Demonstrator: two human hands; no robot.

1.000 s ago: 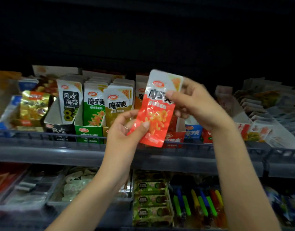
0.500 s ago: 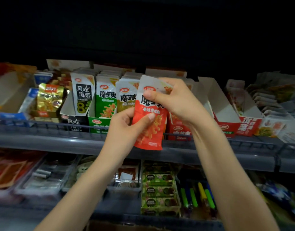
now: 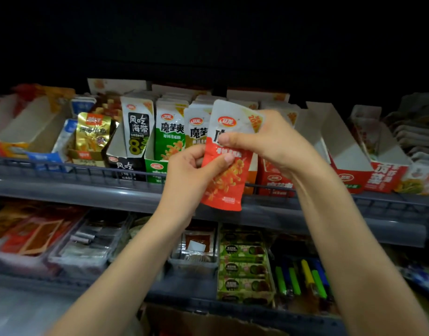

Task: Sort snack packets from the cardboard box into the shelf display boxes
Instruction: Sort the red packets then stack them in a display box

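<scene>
Hands (image 3: 269, 144) seemingly pinching red packet (image 3: 226, 175)

Two hands, left hand (image 3: 191, 175) and right hand (image 3: 269, 144), one red packet (image 3: 230, 180), two shelf tiers.

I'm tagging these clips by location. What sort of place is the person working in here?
Most likely a shop's snack aisle. Tiered grey shelves with wire front rails hold open display boxes of upright packets, and more goods fill the shelf below. Both hands, left hand and right hand, hold a red snack packet.
</scene>
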